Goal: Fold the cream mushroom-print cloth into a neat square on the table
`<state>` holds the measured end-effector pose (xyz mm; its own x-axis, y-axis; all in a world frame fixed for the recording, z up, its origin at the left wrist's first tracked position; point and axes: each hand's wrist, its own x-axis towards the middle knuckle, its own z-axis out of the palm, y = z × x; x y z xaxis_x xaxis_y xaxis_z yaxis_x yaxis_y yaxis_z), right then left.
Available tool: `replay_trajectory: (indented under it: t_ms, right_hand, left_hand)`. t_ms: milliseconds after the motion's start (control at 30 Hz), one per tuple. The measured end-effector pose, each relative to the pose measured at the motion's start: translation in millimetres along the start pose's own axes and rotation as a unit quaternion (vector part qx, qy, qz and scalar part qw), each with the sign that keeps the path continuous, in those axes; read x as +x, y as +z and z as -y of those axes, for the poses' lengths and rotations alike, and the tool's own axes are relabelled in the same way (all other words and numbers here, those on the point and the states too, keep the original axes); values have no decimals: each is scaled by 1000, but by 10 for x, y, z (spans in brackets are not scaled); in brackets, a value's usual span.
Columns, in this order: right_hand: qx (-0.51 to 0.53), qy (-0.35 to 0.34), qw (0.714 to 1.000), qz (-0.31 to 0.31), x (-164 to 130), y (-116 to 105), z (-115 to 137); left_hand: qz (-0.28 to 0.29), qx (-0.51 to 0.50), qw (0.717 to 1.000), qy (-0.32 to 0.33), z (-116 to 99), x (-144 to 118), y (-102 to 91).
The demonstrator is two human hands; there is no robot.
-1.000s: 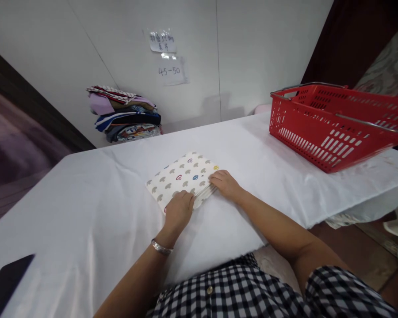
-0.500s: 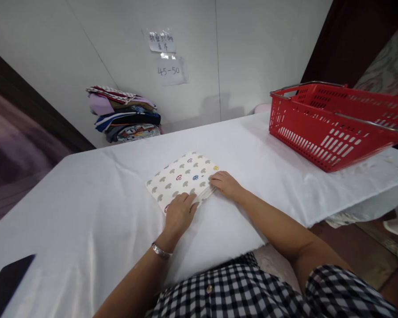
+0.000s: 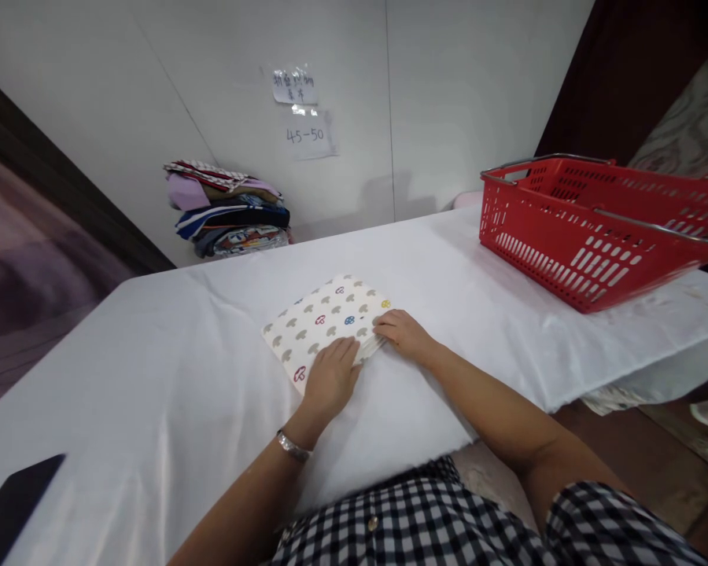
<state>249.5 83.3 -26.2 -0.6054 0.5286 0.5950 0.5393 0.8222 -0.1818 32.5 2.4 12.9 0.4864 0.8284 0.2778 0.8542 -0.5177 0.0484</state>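
A folded white cloth (image 3: 322, 322), printed with grey mushroom shapes and a few red, blue and yellow ones, lies on the white-covered table (image 3: 153, 377). Its layered edge faces me. My left hand (image 3: 333, 373) rests flat over the near edge, fingers stretched out on the cloth and thumb off to the right. At the right corner, my right hand (image 3: 404, 334) has its fingers bent over the layered edge, closed on it; its thumb is mostly hidden.
A red plastic basket (image 3: 566, 244) with metal handles stands at the right of the table. Against the wall at the back left is a pile of folded fabrics (image 3: 230, 212). A dark flat object (image 3: 20, 495) lies near left. Paper notes (image 3: 307, 135) hang on the wall.
My left hand has slid slightly right along the near edge and its fingers lie flatter, uncovering a red print. My right hand keeps its place at the corner. The view has shifted slightly.
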Motion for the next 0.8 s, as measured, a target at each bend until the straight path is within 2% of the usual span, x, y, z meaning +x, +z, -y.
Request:
replay_trajectory:
  t_ms: [200,367,633,800]
  right_hand:
    - [21,-8,1000,-6,9,-16,-20]
    - [13,16,1000,-17,25,-48,-19]
    - [-30,14,999,-27,16,-7,-32]
    - [-21,22,999,-12,4,2,-57]
  left_hand:
    - [19,28,999,2,-28,-98,147]
    - [13,31,999,9,-23,-116,145]
    - [11,24,1000,7,-34,-119,165]
    - [26,2,1000,7,6,-100,115]
